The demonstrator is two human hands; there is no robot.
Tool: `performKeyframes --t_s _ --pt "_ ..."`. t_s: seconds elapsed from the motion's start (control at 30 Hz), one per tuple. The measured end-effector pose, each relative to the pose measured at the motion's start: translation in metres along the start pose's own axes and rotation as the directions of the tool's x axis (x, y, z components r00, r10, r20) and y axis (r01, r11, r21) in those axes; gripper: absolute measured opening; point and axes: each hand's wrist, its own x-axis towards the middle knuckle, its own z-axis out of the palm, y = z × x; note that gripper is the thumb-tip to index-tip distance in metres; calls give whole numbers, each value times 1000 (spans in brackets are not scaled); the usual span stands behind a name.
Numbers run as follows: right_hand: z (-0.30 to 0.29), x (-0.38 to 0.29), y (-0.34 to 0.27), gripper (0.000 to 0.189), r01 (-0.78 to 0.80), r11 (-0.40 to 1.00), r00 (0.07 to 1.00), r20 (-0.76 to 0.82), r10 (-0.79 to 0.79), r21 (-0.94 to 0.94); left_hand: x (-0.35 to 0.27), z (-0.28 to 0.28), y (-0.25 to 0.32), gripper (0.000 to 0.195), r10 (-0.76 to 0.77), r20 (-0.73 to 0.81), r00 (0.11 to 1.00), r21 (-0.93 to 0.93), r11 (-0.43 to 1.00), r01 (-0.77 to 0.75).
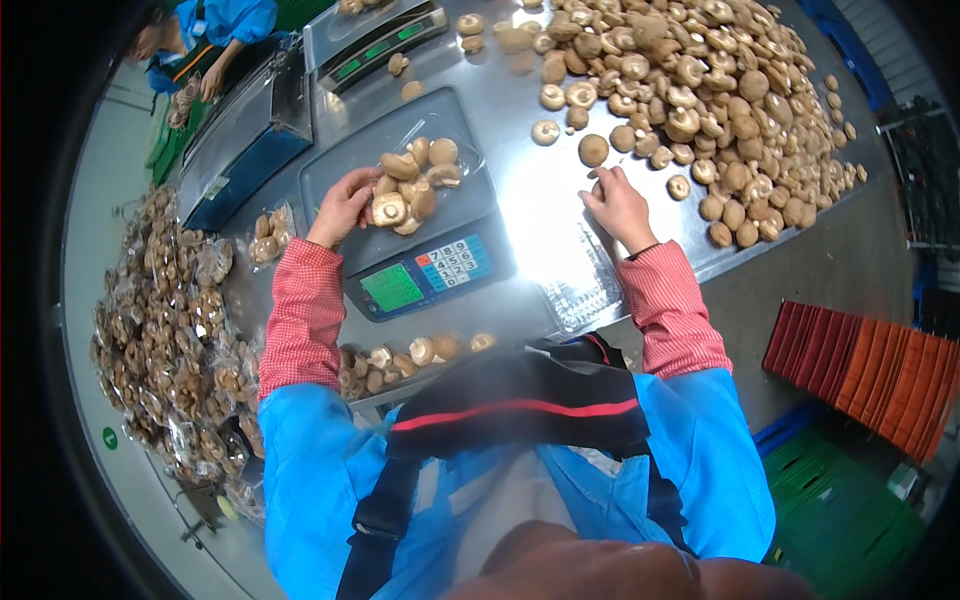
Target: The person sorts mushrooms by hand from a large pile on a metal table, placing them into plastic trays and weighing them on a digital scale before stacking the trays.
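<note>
A small heap of brown-capped mushrooms (412, 187) lies in a clear plastic tray (469, 159) on the grey platform of a digital scale (322, 180). My left hand (349, 204) is at the left side of this heap, its fingers beside the mushrooms; whether it grips one is unclear. My right hand (616, 204) is over the steel table, fingers bent, just below a single mushroom (593, 150), and no held thing shows in it. A stack of clear plastic trays (581, 289) stands at the table edge under my right forearm. The scale's green display (391, 287) is lit.
A large pile of loose mushrooms (720, 112) covers the table's upper right. Bagged mushrooms (172, 330) are heaped at left, with one bag (270, 236) near the scale. More mushrooms (420, 351) line the near edge. Other scales (382, 49) and a co-worker (217, 37) are at upper left.
</note>
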Motion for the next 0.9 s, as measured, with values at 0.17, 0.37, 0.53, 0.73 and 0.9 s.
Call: performKeyframes --t_s 0.17,0.37,0.53,0.73,0.9 --pt "3 27 -62 35 301 936 882 426 -201 -182 3 -6 -12 34 -12 -52 999 38 999 14" --pt "58 34 -59 40 427 882 770 593 -236 -202 0 0 -24 36 323 -333 886 235 938 -254" --pt "-3 42 -81 24 189 981 972 149 -181 -42 -30 30 13 75 568 -339 750 585 751 -304" --pt "2 50 -172 31 617 764 786 -89 -612 187 -20 63 43 95 686 -181 705 686 602 -409" --pt "6 51 -182 40 605 781 796 -79 -600 159 -18 55 27 80 674 -126 727 786 516 -342"
